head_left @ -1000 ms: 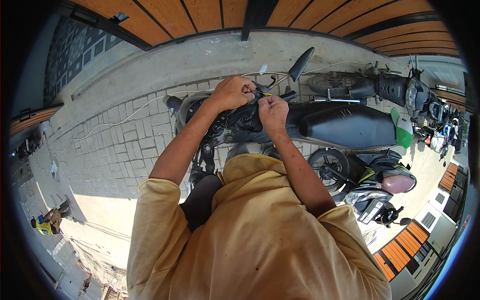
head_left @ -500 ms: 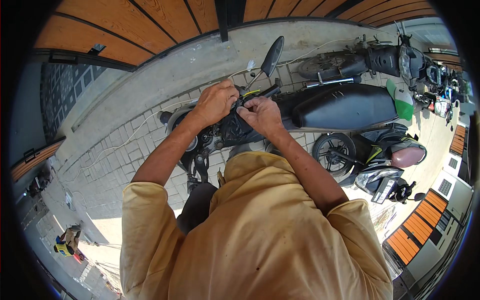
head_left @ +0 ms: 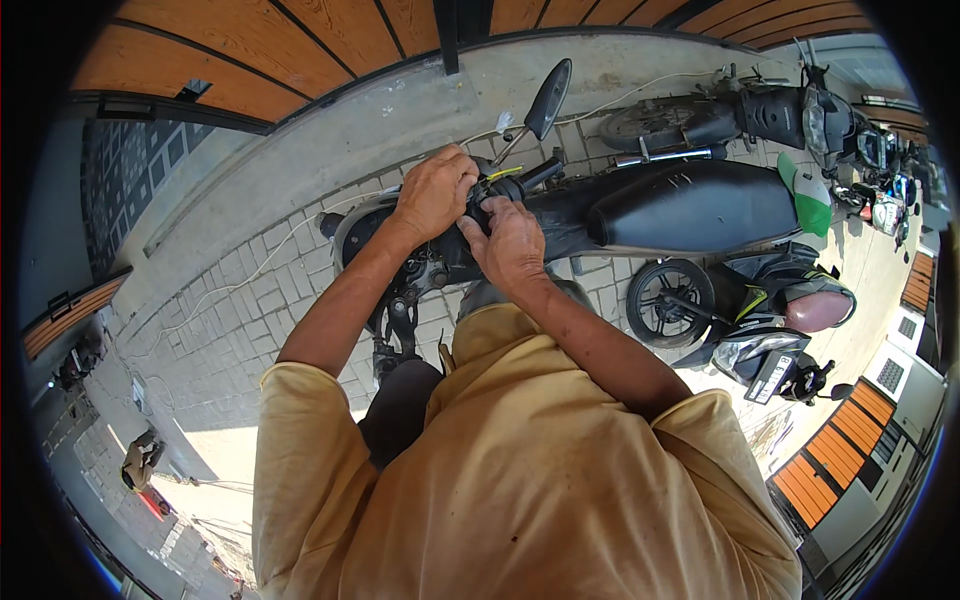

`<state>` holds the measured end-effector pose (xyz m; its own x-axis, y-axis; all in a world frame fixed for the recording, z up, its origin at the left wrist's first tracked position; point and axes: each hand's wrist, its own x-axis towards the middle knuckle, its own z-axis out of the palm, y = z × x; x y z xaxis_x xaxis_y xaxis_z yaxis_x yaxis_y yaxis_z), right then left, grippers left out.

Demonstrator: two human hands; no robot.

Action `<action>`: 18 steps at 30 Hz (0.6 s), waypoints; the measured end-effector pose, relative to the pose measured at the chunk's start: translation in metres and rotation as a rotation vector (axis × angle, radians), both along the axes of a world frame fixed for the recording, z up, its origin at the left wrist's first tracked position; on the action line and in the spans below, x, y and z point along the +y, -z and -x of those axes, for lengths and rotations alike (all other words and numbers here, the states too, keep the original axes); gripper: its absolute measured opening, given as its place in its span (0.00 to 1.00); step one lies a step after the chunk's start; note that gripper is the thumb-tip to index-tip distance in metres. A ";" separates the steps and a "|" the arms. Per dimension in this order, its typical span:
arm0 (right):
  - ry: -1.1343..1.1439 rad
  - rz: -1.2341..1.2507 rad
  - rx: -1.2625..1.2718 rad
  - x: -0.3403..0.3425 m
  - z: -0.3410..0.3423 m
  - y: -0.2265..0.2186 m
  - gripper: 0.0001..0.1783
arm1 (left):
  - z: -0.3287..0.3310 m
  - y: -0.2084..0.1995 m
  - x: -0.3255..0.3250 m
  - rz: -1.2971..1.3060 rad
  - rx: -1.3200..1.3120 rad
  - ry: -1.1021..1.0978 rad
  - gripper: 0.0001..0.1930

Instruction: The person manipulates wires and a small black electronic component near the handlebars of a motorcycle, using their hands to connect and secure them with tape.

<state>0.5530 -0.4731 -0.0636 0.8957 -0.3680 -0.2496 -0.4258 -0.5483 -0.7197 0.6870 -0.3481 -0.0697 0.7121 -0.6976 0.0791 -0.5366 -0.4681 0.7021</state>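
close fingerwork seems in hand at the handlebar (head_left: 541, 173) of the motorcycle (head_left: 690, 208): the left hand (head_left: 436, 192) has a curled grip, the right hand (head_left: 512, 245) a loosely bent one; what either holds, i cannot tell. the next move calls for steady, paired movement.

Strong daylight makes 2 zones: bleached, sunlit ground (head_left: 228, 452) and shaded paving (head_left: 248, 330). The seat (head_left: 695, 208) carries a soft sheen. Fisheye curves the wooden gate (head_left: 285, 45); the corners go black.
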 end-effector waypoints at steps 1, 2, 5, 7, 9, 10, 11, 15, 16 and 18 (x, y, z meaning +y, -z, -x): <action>-0.001 0.001 0.000 -0.001 -0.001 -0.002 0.22 | 0.001 0.001 0.001 -0.006 -0.002 -0.012 0.03; -0.027 0.103 -0.061 -0.002 -0.005 -0.004 0.23 | 0.002 0.001 0.001 -0.005 -0.002 -0.013 0.03; -0.083 0.240 -0.122 0.002 -0.011 -0.011 0.22 | 0.001 0.004 0.000 -0.001 -0.006 -0.034 0.03; -0.113 0.279 -0.123 0.003 -0.015 -0.008 0.21 | 0.000 0.004 -0.001 -0.018 -0.003 -0.043 0.03; -0.128 0.261 -0.054 0.000 -0.021 0.004 0.17 | 0.001 0.003 -0.004 -0.017 -0.005 -0.055 0.04; -0.127 0.263 -0.058 -0.001 -0.023 0.008 0.17 | 0.000 0.004 -0.004 -0.021 -0.006 -0.072 0.04; -0.130 0.237 -0.029 -0.001 -0.025 0.012 0.16 | 0.000 0.005 -0.004 -0.019 -0.010 -0.072 0.04; -0.095 0.122 -0.002 -0.005 -0.024 0.016 0.16 | -0.001 0.007 -0.005 -0.045 0.033 -0.106 0.04; -0.097 0.121 -0.002 -0.006 -0.024 0.019 0.16 | -0.001 0.008 -0.005 -0.054 0.039 -0.112 0.04; -0.069 0.082 -0.088 -0.009 -0.024 0.025 0.15 | -0.004 0.008 -0.005 -0.059 0.052 -0.101 0.04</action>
